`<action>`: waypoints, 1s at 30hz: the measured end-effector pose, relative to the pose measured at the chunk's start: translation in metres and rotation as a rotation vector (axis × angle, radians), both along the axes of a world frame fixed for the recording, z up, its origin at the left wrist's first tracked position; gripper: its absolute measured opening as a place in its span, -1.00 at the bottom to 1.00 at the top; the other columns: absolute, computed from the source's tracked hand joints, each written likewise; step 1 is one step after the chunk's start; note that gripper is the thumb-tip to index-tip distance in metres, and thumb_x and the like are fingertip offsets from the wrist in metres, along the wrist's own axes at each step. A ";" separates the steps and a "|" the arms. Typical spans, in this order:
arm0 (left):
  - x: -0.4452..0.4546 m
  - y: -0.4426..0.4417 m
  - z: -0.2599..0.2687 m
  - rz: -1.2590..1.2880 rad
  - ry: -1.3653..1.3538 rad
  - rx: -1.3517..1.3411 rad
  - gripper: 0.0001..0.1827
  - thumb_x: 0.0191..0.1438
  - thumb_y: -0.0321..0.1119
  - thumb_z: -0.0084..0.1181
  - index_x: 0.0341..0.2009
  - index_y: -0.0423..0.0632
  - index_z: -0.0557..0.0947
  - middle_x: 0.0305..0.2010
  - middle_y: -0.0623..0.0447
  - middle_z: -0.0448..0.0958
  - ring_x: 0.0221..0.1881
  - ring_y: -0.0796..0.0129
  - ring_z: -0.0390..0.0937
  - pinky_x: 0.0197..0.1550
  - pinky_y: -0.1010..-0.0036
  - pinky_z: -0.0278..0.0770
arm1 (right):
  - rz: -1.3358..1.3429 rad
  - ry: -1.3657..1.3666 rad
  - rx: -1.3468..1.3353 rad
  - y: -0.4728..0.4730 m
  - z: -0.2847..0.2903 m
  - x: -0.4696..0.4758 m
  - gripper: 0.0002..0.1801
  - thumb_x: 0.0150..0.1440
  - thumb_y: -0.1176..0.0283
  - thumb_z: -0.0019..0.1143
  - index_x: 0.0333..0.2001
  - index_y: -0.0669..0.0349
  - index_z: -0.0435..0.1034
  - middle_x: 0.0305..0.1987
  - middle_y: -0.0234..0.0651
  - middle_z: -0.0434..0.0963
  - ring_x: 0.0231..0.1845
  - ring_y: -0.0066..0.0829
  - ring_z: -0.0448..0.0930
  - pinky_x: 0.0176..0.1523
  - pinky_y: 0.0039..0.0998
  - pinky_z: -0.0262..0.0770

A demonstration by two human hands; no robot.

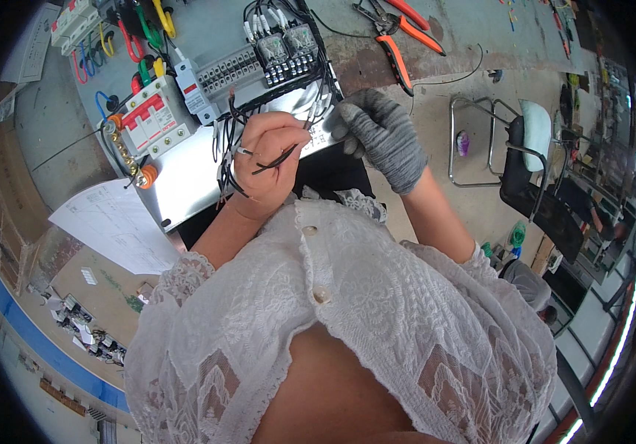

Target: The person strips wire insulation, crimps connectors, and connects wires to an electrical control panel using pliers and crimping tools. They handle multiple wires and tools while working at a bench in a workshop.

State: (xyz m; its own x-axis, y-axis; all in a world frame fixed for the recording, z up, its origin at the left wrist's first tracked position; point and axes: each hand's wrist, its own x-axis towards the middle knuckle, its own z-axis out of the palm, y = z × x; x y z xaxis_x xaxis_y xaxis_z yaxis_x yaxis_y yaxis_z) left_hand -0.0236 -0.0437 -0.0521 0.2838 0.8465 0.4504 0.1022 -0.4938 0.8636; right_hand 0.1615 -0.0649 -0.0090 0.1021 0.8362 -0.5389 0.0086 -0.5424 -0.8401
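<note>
My bare left hand [270, 161] is closed on thin black wires with bare copper ends, in front of a metal mounting plate [184, 166]. My right hand [381, 136], in a grey knitted glove, has its fingers curled by the plate's right corner, near wires with white sleeves; whether it pinches one is hidden. On the plate are a terminal block [232, 72], two clear relays [287, 47] with black wiring, a slim white module [194, 91] and a white circuit breaker [154, 119] with a red strip. A copper bar [123, 150] on orange insulators lies at the left.
Wire strippers [387, 25] and other orange-handled pliers [420, 34] lie on the worktable [345, 50] beyond the plate. Printed sheets [115, 227] hang over the left edge. A chair [523, 144] stands on the right, cardboard [12, 194] at the left. Another person [584, 205] is far right.
</note>
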 end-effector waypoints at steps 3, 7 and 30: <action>0.000 0.000 0.001 0.001 0.001 0.004 -0.79 -0.15 -0.69 0.20 -0.38 -0.17 0.54 -0.27 -0.08 0.48 -0.27 0.22 0.47 -0.21 0.45 0.44 | 0.071 -0.383 0.336 -0.007 -0.008 0.001 -0.81 0.11 0.47 0.09 -0.19 0.28 0.40 -0.34 -0.28 0.54 -0.45 -0.52 0.52 -0.37 -0.56 0.47; 0.001 0.000 -0.001 0.010 -0.007 0.018 -0.79 -0.15 -0.69 0.20 -0.37 -0.17 0.54 -0.28 -0.08 0.49 -0.28 0.22 0.47 -0.22 0.45 0.45 | 0.290 -0.725 0.556 -0.001 0.000 -0.002 -0.68 -0.02 0.46 0.18 -0.11 0.17 0.43 -0.27 -0.25 0.51 -0.32 -0.34 0.51 -0.25 -0.38 0.48; 0.003 0.001 -0.003 0.021 -0.086 -0.053 -0.74 -0.13 -0.74 0.17 -0.32 -0.20 0.50 -0.26 -0.09 0.49 -0.27 0.24 0.47 -0.21 0.47 0.44 | 0.357 -0.787 0.842 0.009 -0.019 -0.011 -0.73 -0.14 0.50 0.27 -0.26 0.14 0.53 -0.29 -0.25 0.48 -0.25 -0.23 0.50 -0.18 -0.36 0.46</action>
State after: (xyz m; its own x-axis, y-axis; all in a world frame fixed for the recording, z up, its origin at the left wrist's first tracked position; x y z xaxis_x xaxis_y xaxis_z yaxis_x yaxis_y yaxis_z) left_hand -0.0202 -0.0423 -0.0552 0.2281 0.8751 0.4268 0.0363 -0.4457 0.8945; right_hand 0.1507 -0.0563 -0.0277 -0.1506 0.9436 0.2948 0.7153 0.3099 -0.6264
